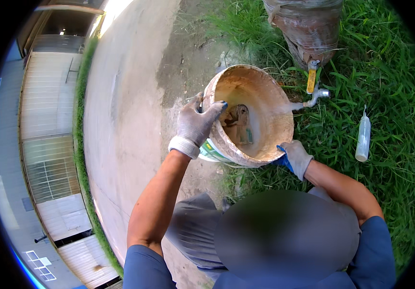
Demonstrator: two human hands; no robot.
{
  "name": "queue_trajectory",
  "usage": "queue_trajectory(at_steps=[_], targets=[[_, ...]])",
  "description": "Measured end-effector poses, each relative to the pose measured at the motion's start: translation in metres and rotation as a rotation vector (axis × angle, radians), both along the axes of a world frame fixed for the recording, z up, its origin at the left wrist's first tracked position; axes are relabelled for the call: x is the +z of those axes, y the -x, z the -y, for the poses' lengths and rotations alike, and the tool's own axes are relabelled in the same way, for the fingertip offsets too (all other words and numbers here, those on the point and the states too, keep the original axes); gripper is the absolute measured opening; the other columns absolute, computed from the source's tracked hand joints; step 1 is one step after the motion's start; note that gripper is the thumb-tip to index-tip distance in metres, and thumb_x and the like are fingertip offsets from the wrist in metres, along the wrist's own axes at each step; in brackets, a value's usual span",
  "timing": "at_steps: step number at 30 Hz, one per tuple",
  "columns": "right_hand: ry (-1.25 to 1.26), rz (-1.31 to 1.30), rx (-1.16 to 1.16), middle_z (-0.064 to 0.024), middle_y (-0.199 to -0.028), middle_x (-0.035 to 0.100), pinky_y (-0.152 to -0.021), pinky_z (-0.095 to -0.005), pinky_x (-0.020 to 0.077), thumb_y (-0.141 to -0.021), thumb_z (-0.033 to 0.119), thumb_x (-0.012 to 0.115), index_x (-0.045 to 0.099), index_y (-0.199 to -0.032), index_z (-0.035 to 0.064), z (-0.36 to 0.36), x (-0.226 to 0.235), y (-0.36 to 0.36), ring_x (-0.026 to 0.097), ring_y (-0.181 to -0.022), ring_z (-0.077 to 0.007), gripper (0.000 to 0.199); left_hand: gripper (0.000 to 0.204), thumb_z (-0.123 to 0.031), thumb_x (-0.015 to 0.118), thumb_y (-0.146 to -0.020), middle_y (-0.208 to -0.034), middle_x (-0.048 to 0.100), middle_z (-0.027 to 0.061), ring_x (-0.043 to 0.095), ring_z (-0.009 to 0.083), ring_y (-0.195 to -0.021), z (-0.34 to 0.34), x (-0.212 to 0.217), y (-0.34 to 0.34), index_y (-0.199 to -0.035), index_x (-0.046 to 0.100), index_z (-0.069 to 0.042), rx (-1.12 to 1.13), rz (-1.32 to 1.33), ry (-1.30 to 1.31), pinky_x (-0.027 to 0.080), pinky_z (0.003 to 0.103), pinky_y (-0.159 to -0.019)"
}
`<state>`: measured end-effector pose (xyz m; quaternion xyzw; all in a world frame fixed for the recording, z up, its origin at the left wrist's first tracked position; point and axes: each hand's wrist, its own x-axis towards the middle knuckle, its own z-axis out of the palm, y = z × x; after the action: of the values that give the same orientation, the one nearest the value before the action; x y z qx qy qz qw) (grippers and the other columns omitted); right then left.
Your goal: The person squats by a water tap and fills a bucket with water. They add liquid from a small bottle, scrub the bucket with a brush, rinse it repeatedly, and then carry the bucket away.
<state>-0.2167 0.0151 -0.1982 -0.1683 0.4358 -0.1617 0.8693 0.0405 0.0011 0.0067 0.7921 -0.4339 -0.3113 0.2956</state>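
Observation:
Between my hands is a tilted bucket (270,91), its pale inside and rim crusted with dried tan residue. My left hand (195,123), in a grey-white glove, is closed over the left rim with the thumb inside. My right hand (295,158), in a glove with blue fingertips, grips the rim at the lower right. At the bottom of the bucket lie brownish items (239,125) that I cannot make out, apparently in shallow liquid. Beyond the right rim is a metal tap (319,93) with a yellow lever handle (311,81); a whitish stream runs from its spout into the bucket.
A wrapped, reddish-brown post (311,29) stands behind the tap. A clear plastic bottle with a narrow nozzle (363,137) lies in the grass (390,96) to the right. Concrete paving (125,106) stretches left toward a building with pale shutters (48,96).

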Motion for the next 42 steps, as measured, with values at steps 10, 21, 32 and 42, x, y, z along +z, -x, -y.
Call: queue_trajectory(at_steps=[10,21,32,42], targets=[[-0.046,-0.11,0.236,-0.015,-0.094,0.073,-0.052,-0.0391,0.0543,-0.097,0.01,0.061,0.066,-0.119,-0.0042,0.01,-0.015,-0.021,0.07,-0.071,-0.026,0.026,0.058,-0.024,0.079,-0.091,-0.094,0.07,0.0043,0.059,0.0062,-0.056,-0.04,0.016,-0.016,-0.138,0.059,0.002,0.144,-0.309,-0.136,0.044,0.021,-0.04],[-0.634,0.254,0.535,-0.0142,-0.106,0.074,-0.049,-0.0275,0.0473,-0.106,0.03,0.053,0.064,-0.117,0.004,-0.035,-0.047,-0.036,0.072,-0.082,-0.027,0.031,0.081,-0.034,0.091,-0.078,-0.085,0.07,0.0119,0.058,0.0123,-0.049,0.007,0.031,0.02,-0.138,0.058,0.01,0.184,0.089,-0.42,0.042,0.028,-0.037],[-0.668,0.364,0.559,-0.015,-0.097,0.073,-0.049,-0.0269,0.0512,-0.108,0.035,0.05,0.066,-0.11,0.003,-0.048,-0.045,-0.063,0.069,-0.072,-0.02,0.035,0.076,-0.042,0.089,-0.076,-0.106,0.077,0.0211,0.076,0.0262,-0.097,0.013,0.041,0.025,-0.127,0.067,0.01,0.029,0.459,-0.387,0.057,0.036,-0.089],[-0.531,0.354,0.462,-0.0149,-0.094,0.073,-0.048,-0.0265,0.0501,-0.109,0.03,0.05,0.067,-0.107,0.0032,-0.032,-0.038,-0.065,0.067,-0.068,-0.018,0.031,0.074,-0.04,0.089,-0.077,-0.1,0.077,0.0162,0.074,0.0182,-0.083,0.022,0.042,0.024,-0.128,0.067,0.009,-0.031,0.476,-0.223,0.058,0.033,-0.076]])
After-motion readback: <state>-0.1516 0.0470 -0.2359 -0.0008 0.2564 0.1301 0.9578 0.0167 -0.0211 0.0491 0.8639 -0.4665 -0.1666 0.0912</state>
